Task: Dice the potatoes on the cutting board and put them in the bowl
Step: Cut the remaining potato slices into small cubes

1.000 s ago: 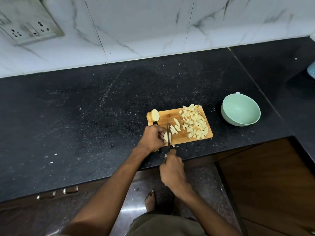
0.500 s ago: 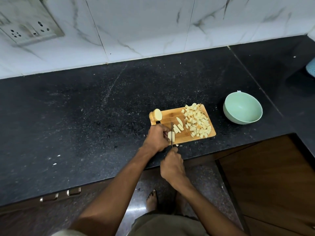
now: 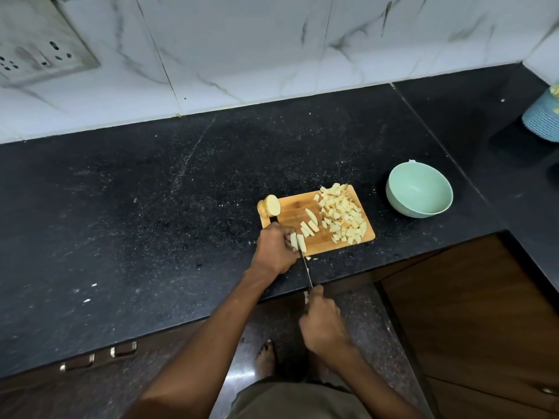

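A small wooden cutting board (image 3: 295,213) lies near the counter's front edge. A heap of diced potato (image 3: 343,213) covers its right half, a few potato strips (image 3: 310,226) lie in the middle, and a cut potato chunk (image 3: 270,205) sits at its far left corner. My left hand (image 3: 273,249) pinches a bundle of potato sticks (image 3: 298,241) at the board's near left edge. My right hand (image 3: 322,323) grips a knife (image 3: 307,270) by the handle; its blade tip meets the sticks. A mint-green bowl (image 3: 419,190) stands to the right of the board.
The black granite counter (image 3: 136,222) runs left and turns a corner at the right, where a blue woven object (image 3: 543,116) sits. A marble wall with a socket plate (image 3: 36,52) rises behind. Brown cabinets (image 3: 472,313) and a bare foot are below.
My right hand has drawn the knife back toward me, off the counter edge, so only the tip stays at the sticks. My left hand keeps holding the potato sticks.
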